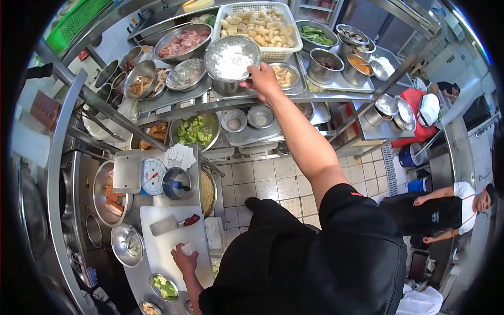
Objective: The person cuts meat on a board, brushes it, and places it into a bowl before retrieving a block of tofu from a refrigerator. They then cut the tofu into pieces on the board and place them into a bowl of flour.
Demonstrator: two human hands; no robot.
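My right hand [262, 80] reaches out to the upper shelf and grips the near rim of a metal bowl of white powder [231, 59]. That bowl sits among other steel bowls on the shelf. My left hand [184, 258] is low at the left, resting on a white cutting board [170, 247] with its fingers closed on a small white piece [187, 248]. A cleaver [167, 224] lies on the board just beyond that hand.
A white basket of pale pieces [262, 26], a bowl of raw meat [184, 42] and a bowl of chopped greens [194, 131] stand around. A scale [153, 176] sits left. A person in an apron [446, 210] stands right.
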